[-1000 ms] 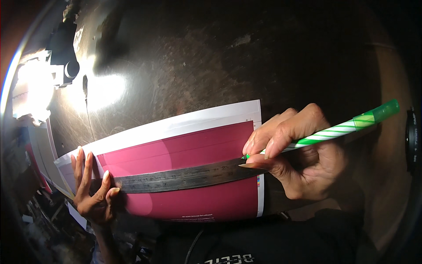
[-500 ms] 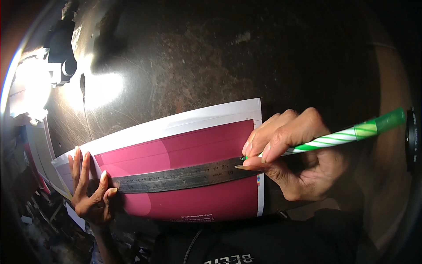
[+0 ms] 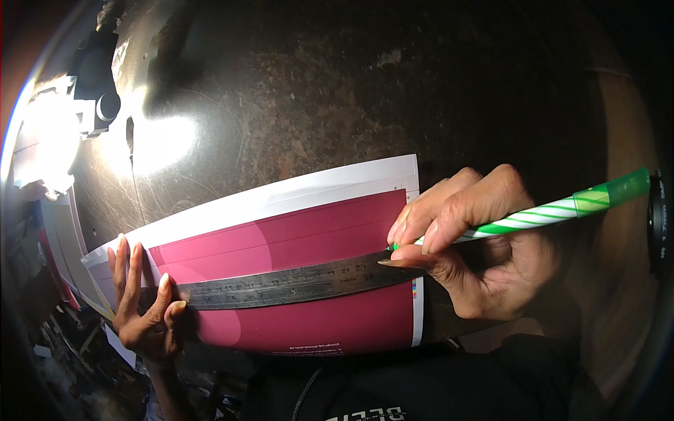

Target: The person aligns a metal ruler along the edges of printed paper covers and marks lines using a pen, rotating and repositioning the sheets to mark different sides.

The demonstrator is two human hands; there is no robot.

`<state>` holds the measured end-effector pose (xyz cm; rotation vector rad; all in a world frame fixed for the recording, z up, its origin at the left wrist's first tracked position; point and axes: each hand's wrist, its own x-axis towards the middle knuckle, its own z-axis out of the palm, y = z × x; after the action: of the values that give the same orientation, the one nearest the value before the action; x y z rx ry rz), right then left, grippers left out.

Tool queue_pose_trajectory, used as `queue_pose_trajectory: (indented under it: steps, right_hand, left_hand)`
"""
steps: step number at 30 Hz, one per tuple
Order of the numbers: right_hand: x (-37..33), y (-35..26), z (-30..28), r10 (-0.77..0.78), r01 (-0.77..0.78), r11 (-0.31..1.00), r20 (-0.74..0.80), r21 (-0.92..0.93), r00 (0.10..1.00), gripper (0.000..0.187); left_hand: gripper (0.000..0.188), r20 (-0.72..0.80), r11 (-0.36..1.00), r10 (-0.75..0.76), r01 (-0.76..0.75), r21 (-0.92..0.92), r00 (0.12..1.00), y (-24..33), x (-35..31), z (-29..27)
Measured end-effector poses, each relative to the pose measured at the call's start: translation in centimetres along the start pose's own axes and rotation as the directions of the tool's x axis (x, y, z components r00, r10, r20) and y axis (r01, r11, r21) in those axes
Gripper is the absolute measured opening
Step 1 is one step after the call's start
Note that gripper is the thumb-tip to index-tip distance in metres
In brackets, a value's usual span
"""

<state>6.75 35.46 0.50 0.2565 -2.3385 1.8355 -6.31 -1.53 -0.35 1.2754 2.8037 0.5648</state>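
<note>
A dark metal ruler lies across a printed sheet, which is maroon with a white margin and thin lines. My left hand rests on the ruler's left end, fingers spread, pressing it against the sheet. Near the other end, my right hand pinches a green-and-white striped pen with a green cap on its back end. Its dark tip meets the sheet at the ruler's upper edge, while the right thumb touches the ruler. My palm hides part of the pen.
Beneath the sheet is a dark, scratched tabletop. A bright lamp on a black arm glares at the upper left. Other papers lie at the left edge. A round black object sits at the far right.
The pen has shifted very slightly right, its back end a little higher, and the right hand's knuckles have moved with it. Left hand, ruler and sheet look nearly the same.
</note>
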Motion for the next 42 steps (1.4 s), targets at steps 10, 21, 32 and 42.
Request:
queue_pose_trajectory:
  steps: [10, 21, 32, 42]
  right_hand:
    - [-0.1, 0.3, 0.8, -0.120, 0.119, 0.991, -0.016, -0.060, 0.993, 0.024]
    - [-0.1, -0.5, 0.5, 0.140, -0.129, 0.984, -0.086, 0.120, 0.986, 0.025]
    - [1.2, -2.6, -1.2, 0.311, -0.243, 0.915, -0.182, 0.321, 0.933, 0.015]
    - [-4.8, -5.7, -4.6, 0.286, -0.242, 0.487, -0.108, -0.839, 0.952, 0.037]
  left_hand:
    - [0.041, -0.003, 1.000, -0.020, 0.020, 0.019, 1.000, -0.1, 0.1, 0.0]
    - [0.048, 0.118, 0.996, 0.048, -0.039, -0.077, 0.992, -1.6, -0.1, -1.3]
    - [0.069, -0.011, 0.980, 0.098, -0.098, -0.173, 0.995, -1.0, -0.6, -1.2]
    - [0.064, 0.245, 0.995, -0.054, 0.033, 0.089, 0.968, -2.9, -2.4, -2.6]
